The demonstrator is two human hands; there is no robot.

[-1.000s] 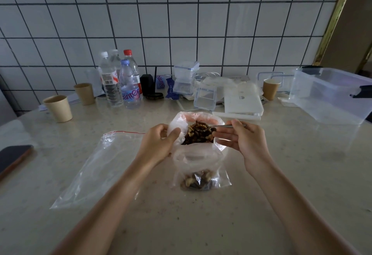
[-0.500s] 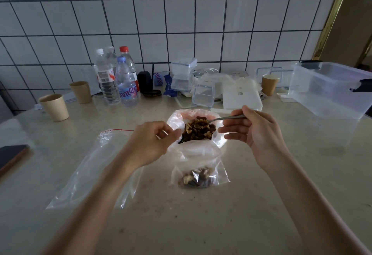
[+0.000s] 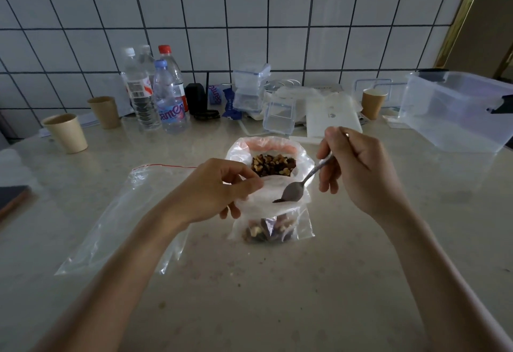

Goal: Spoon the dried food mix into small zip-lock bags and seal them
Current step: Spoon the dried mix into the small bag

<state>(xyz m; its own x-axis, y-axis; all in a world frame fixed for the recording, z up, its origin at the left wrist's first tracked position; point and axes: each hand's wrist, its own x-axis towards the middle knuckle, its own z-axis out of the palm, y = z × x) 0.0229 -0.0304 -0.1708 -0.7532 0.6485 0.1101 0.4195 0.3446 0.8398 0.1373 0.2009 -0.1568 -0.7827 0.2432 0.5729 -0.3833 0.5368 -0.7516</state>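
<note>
A small clear zip-lock bag [image 3: 301, 226] stands on the counter with some nut and dried fruit mix in its bottom. My left hand [image 3: 213, 189] pinches its mouth open at the left rim. My right hand [image 3: 358, 168] grips a metal spoon [image 3: 298, 187], whose bowl is dipped inside the bag's mouth. Just behind stands a larger plastic bag [image 3: 238, 149] holding the dried food mix [image 3: 273, 164]. A big, flat zip-lock bag [image 3: 119, 218] with a red seal lies to the left.
Paper cups [image 3: 66, 132], several water bottles [image 3: 155, 93], stacked clear boxes [image 3: 251, 87] and a white box [image 3: 333, 115] line the tiled wall. A large clear plastic tub [image 3: 460, 112] sits at the right. A dark phone [image 3: 11, 199] lies at the left edge. Crumbs dot the counter.
My right hand has lifted the spoon out of the supply bag and swung it down and toward me into the small bag's mouth. My left hand stayed on the small bag's rim.
</note>
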